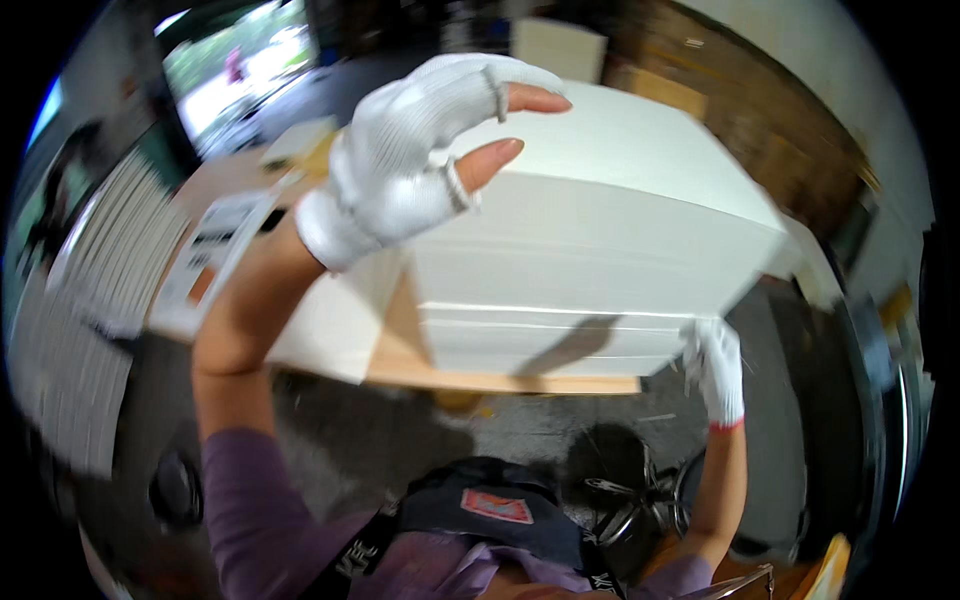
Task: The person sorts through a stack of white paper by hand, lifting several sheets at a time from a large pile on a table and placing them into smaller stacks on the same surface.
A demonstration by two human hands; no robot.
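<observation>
A tall white block (590, 250), which looks like stacked sheets or boards, stands on a light wooden table (500, 383). Thin horizontal lines run across the lower part of its front face. My left hand (410, 150), in a white knit glove with bare thumb and finger ends, is raised before the block's upper left part. Its thumb and forefinger are spread apart with nothing between them. At the block's lower right front corner is my gloved right hand (715, 365), its fingers bent toward the edge. Blur hides whether they grip a sheet there.
Printed paper (215, 245) and a small black object (272, 219) lie on the table's left side. Stacks of pale boards (115, 240) stand farther left. A stool with metal legs (625, 495) is below the table. Brown boards (770, 130) line the back right.
</observation>
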